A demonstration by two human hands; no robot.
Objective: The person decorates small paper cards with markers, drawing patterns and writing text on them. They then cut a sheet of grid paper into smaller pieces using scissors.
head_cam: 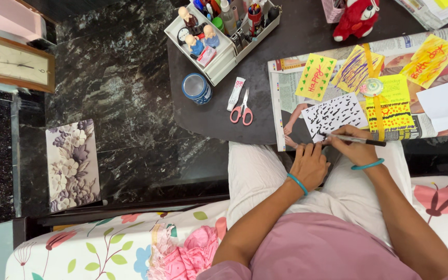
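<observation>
My right hand (352, 148) is closed around a pen (356, 139), its tip touching the white card (334, 115) just beyond my fingers. My left hand (309, 165) lies flat beside it, fingers together, holding nothing, on the card's near edge.

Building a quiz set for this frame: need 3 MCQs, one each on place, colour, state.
1. Where do the scissors lie?
A. on the dark table, beside the blue cup
B. on the floor
C. in the white organiser

2. What colour are the wristbands?
A. red
B. teal
C. black

3. What is the right hand doing?
A. resting empty
B. holding scissors
C. holding a pen on the white card

Key: 1 A, they lie on the tabletop right of the cup. 2 B, both wrists show teal bands. 3 C, the pen tip meets the black-marked card; the left hand rests by its near edge.
</observation>
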